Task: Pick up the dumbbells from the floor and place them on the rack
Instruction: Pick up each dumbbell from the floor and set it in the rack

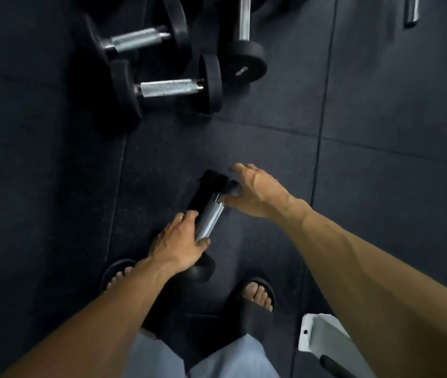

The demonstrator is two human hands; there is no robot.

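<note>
A black dumbbell with a chrome handle [210, 217] lies slanted on the dark rubber floor just ahead of my feet. My left hand [180, 241] grips the lower part of the handle, next to the near head [201, 268]. My right hand [252, 189] hovers with spread fingers over the far end, the thumb touching near the top of the handle beside the far head [208, 186]. Three more black dumbbells lie further ahead: one [167, 88] in the middle, one [140, 39] behind it, and one [242, 42] pointing away.
My feet in black slides [259, 294] stand right below the dumbbell. A white metal frame part [317, 334] sits at the lower right beside my right arm. A chrome bar [411, 12] lies at the top right. Floor mat seams run across the view.
</note>
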